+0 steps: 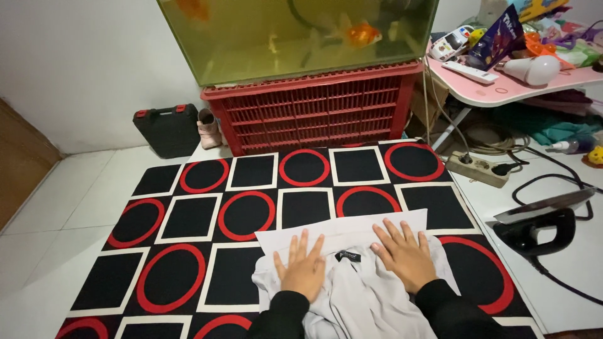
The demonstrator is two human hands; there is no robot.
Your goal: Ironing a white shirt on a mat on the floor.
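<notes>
- left hand [303,269]: laid flat, palm down, on pale grey shirt [358,295], just left of its collar label; fingers [293,250] spread and straight, gripping nothing; black sleeve at wrist.
- pale grey shirt: spread on black mat with red rings and white squares [207,220], near edge, centre-right; a white folded layer [342,227] showing beyond the fingertips. judged light, thin, soft, limp, prone to creasing and to sliding over the mat; best taken at collar or shoulder seams, or pressed flat with open palms.
- small dark collar label [347,255]: between both hands, touched by neither.
- right hand [405,254]: flat, palm down, on shirt right of label; fingers [394,231] splayed, reaching the white layer, holding nothing.
- black clothes iron [540,227]: on white floor off the mat's right edge, well apart from hands.
</notes>
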